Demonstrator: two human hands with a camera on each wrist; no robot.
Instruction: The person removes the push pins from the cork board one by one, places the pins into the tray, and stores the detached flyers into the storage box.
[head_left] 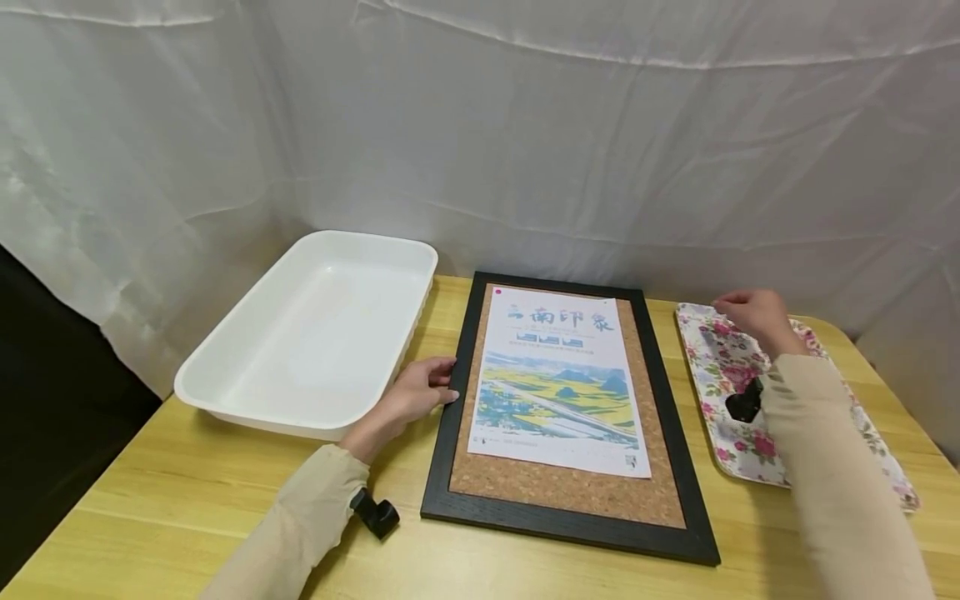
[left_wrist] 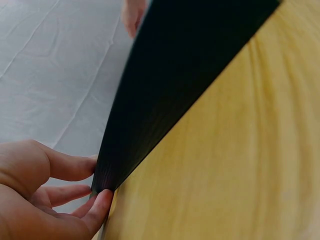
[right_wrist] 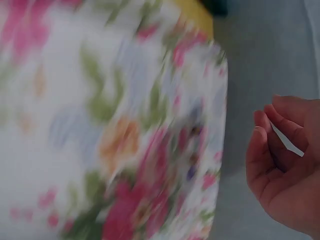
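Observation:
A black-framed cork board (head_left: 570,496) lies on the table, with a printed landscape poster (head_left: 558,383) over its cork. A pink dot, apparently a pushpin (head_left: 498,292), marks the poster's top left corner. My left hand (head_left: 412,387) holds the frame's left edge between thumb and fingertips; the left wrist view shows the fingers on the dark frame side (left_wrist: 145,110). Above the far end of the flowered tray (head_left: 735,375) is my right hand (head_left: 757,317), thumb and fingertips close together. Whether they pinch something small is hidden. Small blurred dark specks (right_wrist: 194,150) show on the tray.
A deep white tub (head_left: 300,325) stands left of the board, beside the left forearm. Grey-white cloth (head_left: 525,150) hangs behind the wooden table (head_left: 187,492). Each sleeve carries a black wrist mount (head_left: 375,514).

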